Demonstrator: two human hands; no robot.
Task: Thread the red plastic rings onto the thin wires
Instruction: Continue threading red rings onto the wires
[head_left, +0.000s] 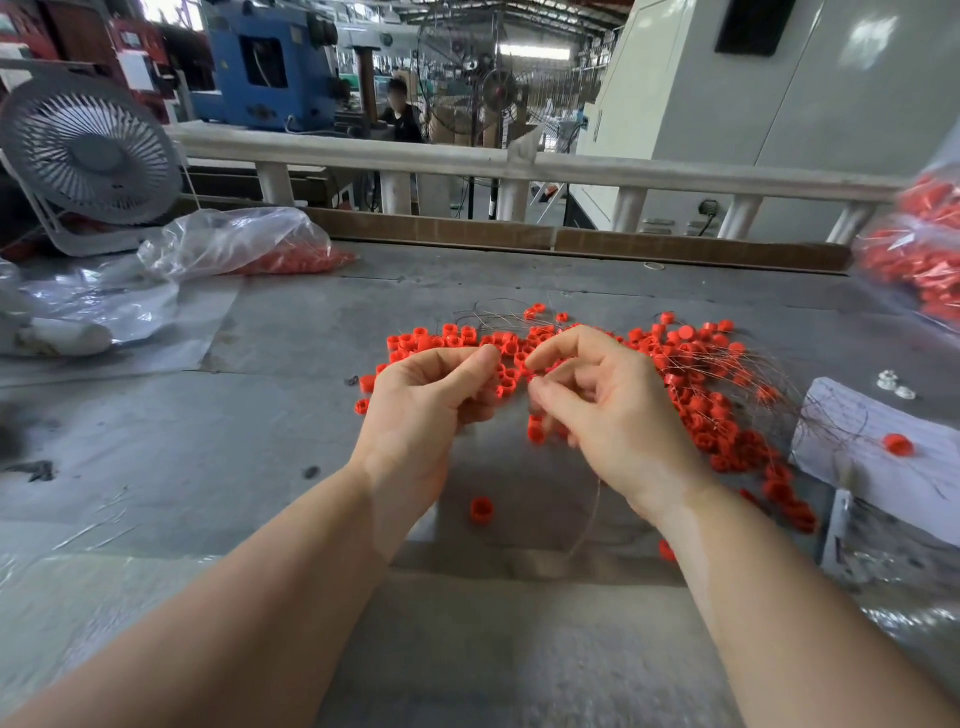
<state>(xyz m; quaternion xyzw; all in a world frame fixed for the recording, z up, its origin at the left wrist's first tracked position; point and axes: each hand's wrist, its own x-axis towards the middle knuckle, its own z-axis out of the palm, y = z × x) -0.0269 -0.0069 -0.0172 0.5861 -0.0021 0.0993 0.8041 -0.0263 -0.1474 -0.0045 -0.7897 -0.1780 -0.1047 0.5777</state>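
hovering over the grey table (291, 332), your two hands meet at the centre of the view. your left hand (426, 410) has its fingers curled inward with the thumb pressed toward the forefinger near a red ring; whether it actually pinches a ring or a wire you cannot tell from here. your right hand (608, 410) is curled too, forefinger arched over the thumb, and red rings show under its lower fingers at about 7 o'clock of the palm. a thin wire (589, 519) trails from under that hand toward 6 o'clock.

the loose red rings (696, 374) lie spread on the table from 11 o'clock of your left hand round to 4 o'clock of your right hand, with a tangle of thin wires (753, 374) lying over them on the right side. one single ring (481, 510) sits alone at 6 o'clock between your wrists.

at 10 o'clock a clear plastic bag (234, 241) holds more red pieces, beside a grey fan (91, 150). at 3 o'clock a white paper sheet (852, 415) carries one red cap (898, 445), and at 2 o'clock another bag of red rings (919, 260) is blurred.
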